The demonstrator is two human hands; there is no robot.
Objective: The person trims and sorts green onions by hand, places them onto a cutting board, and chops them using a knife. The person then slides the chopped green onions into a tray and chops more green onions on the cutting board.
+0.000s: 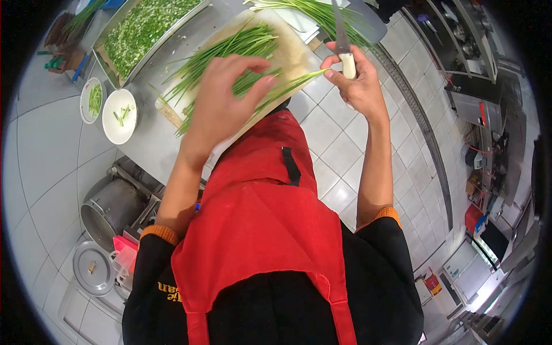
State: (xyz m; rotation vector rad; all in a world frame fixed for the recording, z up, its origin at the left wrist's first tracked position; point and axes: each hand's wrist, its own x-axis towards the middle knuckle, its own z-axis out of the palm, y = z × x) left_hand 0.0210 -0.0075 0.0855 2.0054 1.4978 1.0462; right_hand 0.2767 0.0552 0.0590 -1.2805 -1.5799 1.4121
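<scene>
My right hand (363, 95) is closed round the pale handle of a knife (342, 43), whose blade points up and away from me. Its thumb and fingertip also pinch the pale end of a thin green stalk (296, 83), like garlic chive or spring onion. My left hand (221, 98) hovers above the bunch of long green stalks (253, 43), fingers curved and thumb apart, with nothing visible in it. Beneath the bunch lies a worn cutting board (293, 54) on a metal table. The hand hides part of the bunch.
A metal tray (138, 70) of chopped greens stands at upper left. Two white bowls, one nearer (118, 133) and one farther (84, 109), hold cut pieces. More stalks (322, 17) lie beyond the board. A large pot (106, 210) sits below the table at left.
</scene>
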